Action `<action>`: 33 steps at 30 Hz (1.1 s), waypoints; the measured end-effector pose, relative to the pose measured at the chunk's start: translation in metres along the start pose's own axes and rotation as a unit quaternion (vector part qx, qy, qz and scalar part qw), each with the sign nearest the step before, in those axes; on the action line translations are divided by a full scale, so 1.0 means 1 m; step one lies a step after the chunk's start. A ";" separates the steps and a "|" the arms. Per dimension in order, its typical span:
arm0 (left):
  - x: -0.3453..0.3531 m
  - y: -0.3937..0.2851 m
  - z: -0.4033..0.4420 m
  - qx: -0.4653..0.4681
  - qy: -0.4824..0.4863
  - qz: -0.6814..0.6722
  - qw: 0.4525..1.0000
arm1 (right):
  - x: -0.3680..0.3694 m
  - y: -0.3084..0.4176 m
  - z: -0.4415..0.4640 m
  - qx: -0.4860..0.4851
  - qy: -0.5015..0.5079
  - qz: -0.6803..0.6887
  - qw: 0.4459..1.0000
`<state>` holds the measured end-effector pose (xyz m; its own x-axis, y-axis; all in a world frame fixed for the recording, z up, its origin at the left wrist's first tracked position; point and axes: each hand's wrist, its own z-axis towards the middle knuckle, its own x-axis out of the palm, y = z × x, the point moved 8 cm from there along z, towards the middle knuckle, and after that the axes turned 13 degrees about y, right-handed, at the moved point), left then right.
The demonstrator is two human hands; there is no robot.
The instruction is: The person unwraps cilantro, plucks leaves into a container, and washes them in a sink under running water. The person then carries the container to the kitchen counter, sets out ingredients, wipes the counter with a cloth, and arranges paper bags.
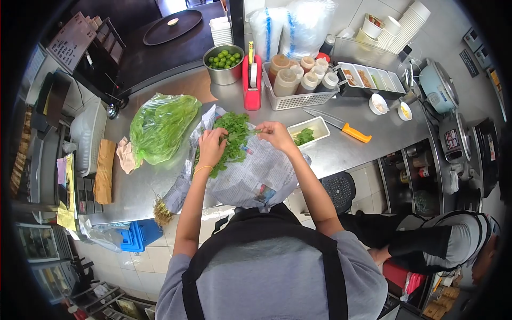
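A bunch of leafy green cilantro lies on a sheet of newspaper spread at the counter's front edge. My left hand is closed over the near left side of the bunch, fingers curled into the leaves. To the right, my right hand pinches a small cilantro sprig at its fingertips, beside the bunch. Just right of that hand stands a white rectangular tray with some loose green leaves in it. Roots stick out of the rolled newspaper at lower left.
A plastic bag of lettuce sits left. Behind are a pot of limes, a red tape dispenser and a basket of bottles. An orange-handled knife lies right. Another person is at lower right.
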<state>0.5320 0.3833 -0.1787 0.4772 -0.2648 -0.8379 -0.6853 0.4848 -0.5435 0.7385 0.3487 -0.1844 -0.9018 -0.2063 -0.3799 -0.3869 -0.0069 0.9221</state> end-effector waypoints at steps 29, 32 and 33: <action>-0.007 0.008 -0.005 0.004 0.047 0.012 0.999 | 0.054 0.016 0.015 -0.033 0.071 -0.342 0.936; -0.005 0.021 -0.005 0.005 0.022 -0.033 0.999 | 0.050 0.021 0.018 -0.017 0.091 -0.350 0.932; -0.007 0.023 -0.005 0.005 0.013 -0.057 0.998 | 0.048 0.026 0.019 -0.017 0.093 -0.349 0.932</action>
<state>0.5101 0.3925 -0.1857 0.5371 -0.3390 -0.7724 -0.6225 0.4585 -0.6342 0.6821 0.3572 -0.1801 -0.3820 -0.3062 -0.8720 -0.8581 -0.2327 0.4577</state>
